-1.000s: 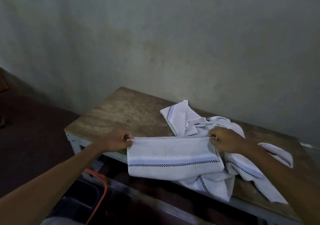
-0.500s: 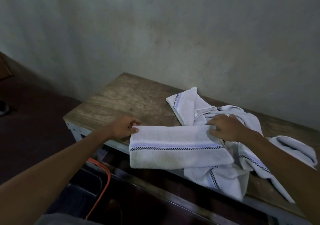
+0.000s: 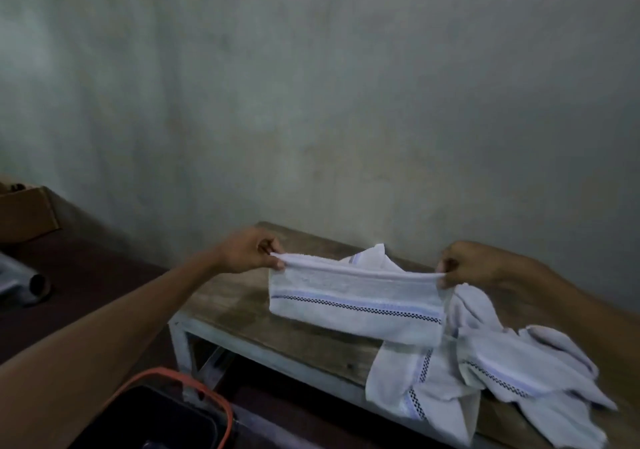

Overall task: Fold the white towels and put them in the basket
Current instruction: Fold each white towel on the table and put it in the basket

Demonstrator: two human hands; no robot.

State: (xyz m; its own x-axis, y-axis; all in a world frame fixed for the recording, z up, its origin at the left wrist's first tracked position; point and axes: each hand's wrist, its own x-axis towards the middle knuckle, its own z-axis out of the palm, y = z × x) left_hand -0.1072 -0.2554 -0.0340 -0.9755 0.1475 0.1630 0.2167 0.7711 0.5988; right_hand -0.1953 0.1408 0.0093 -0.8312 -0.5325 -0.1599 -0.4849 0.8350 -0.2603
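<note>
A folded white towel is held stretched out above the table. Its upper edge is pinched at one end by the left grip and at the other by the right grip. Both grips are closed on the cloth between thumb and curled fingers. The towel hangs flat below them, and a pale blue stripe and a dark checkered band are seen running along its length. Whether its lower edge touches the wood cannot be told.

Behind and to the right of it, a heap of unfolded white towels with the same bands is spread on the table. Part of the heap is draped over the near edge. The left part of the worn wooden top is left bare, and a pale frame is seen below it.

A dark basket with an orange rim is set on the floor just beside the table's near left corner, and it is partly covered by the left forearm. A grey plastered wall is seen behind the table. Far to the left, a cardboard box is placed against the wall, and a grey metal tube is laid on the dark red floor, well apart from the basket.
</note>
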